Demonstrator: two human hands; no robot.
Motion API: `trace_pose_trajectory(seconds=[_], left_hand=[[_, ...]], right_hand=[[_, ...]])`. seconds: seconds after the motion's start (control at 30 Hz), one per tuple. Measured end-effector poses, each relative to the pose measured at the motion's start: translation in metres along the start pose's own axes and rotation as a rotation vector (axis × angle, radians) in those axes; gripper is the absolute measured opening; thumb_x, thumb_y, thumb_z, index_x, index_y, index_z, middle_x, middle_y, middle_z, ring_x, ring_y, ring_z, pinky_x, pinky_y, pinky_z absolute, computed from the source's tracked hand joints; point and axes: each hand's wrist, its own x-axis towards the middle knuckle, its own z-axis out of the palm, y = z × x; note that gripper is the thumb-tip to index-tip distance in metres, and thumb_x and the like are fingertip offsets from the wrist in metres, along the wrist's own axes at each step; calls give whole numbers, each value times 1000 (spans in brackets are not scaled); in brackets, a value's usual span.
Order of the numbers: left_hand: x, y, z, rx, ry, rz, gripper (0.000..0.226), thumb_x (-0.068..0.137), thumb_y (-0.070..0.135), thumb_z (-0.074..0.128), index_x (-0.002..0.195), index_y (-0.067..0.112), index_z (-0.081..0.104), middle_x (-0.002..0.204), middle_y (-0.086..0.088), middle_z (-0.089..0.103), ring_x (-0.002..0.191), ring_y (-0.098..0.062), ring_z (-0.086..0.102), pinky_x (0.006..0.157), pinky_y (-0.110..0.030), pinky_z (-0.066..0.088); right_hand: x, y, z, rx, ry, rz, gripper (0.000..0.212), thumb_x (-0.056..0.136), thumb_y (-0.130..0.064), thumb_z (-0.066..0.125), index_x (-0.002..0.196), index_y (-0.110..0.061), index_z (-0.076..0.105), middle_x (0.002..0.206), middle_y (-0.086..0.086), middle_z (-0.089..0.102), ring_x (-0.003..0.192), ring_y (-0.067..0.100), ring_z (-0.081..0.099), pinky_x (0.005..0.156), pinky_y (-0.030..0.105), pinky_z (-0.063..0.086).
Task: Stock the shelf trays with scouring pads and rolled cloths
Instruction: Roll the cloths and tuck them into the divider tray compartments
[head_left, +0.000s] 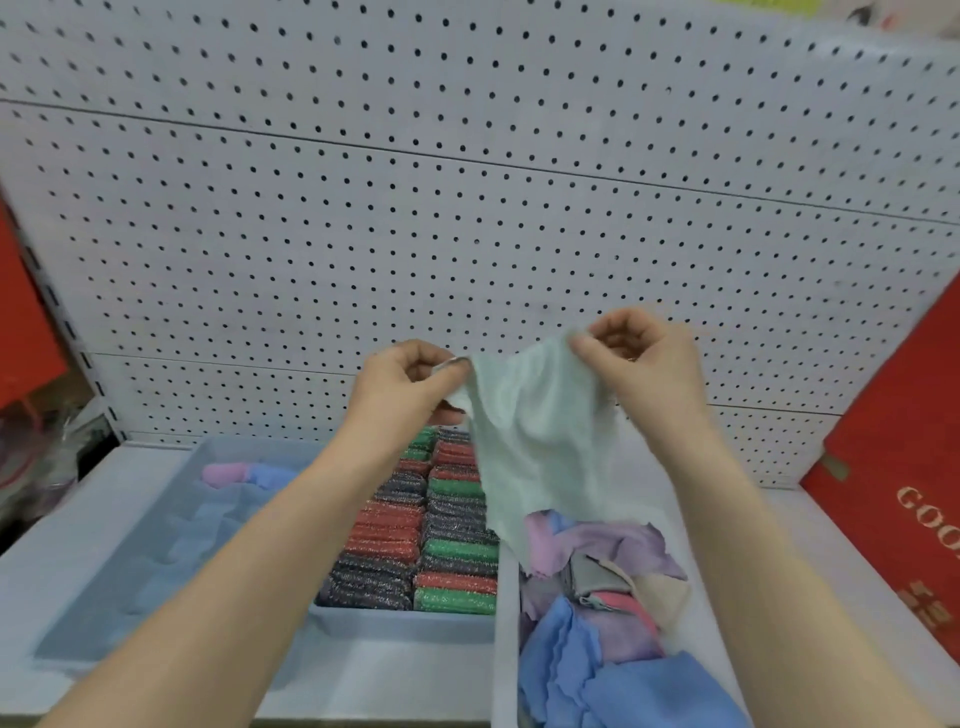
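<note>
A shop: pegboard backing (467, 208), shelf trays (405, 626) of stocked scouring pads (447, 551).

The pale green square cloth (540, 441) hides the far right corner of the grey plastic tray of glittery scouring pads (405, 626). Right of that tray, the gold lettering on the flat red box (893, 467) runs off the picture's edge. Far left of the tray, the dark clutter (47, 457) is too blurred to identify.
</note>
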Motion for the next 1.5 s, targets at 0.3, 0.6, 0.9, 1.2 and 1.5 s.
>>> trace_pose_trajectory(seconds=[0.3,0.6,0.9,1.2,1.5], left_hand=[[2,31,-4,-146,-94,62,8,89,16,66,82,13,63,71,4,64,62,-6,59,58,-21,51],[15,2,-17,-219,9,-123,15,88,20,70,94,9,62,83,-3,70,78,-21,65,68,-31,51],[6,21,9,-154,255,175,21,84,36,73,82,20,60,72,-1,64,64,-17,59,57,-39,50],[-12,40,38,-154,7,221,12,93,23,65,96,17,75,85,0,76,78,-14,73,84,-40,59],[-16,33,32,-21,-28,331,26,95,13,61,103,35,72,91,7,76,86,-12,73,88,-41,58]], right_hand=[[1,-15,-1,170,-33,-1,12,83,-16,76,83,-15,64,67,1,63,60,10,53,58,21,43],[15,7,-22,238,18,188,10,85,-17,74,82,-16,65,68,2,62,62,14,53,55,26,40],[7,-3,2,88,229,7,14,85,-32,68,80,-22,60,70,0,61,63,15,53,63,39,49],[-12,-33,41,181,-18,-78,10,85,-29,69,80,-24,61,69,17,70,63,21,59,69,51,53],[-17,-29,46,146,-27,-86,11,95,-32,57,86,-25,56,62,13,65,55,23,46,55,36,39]])
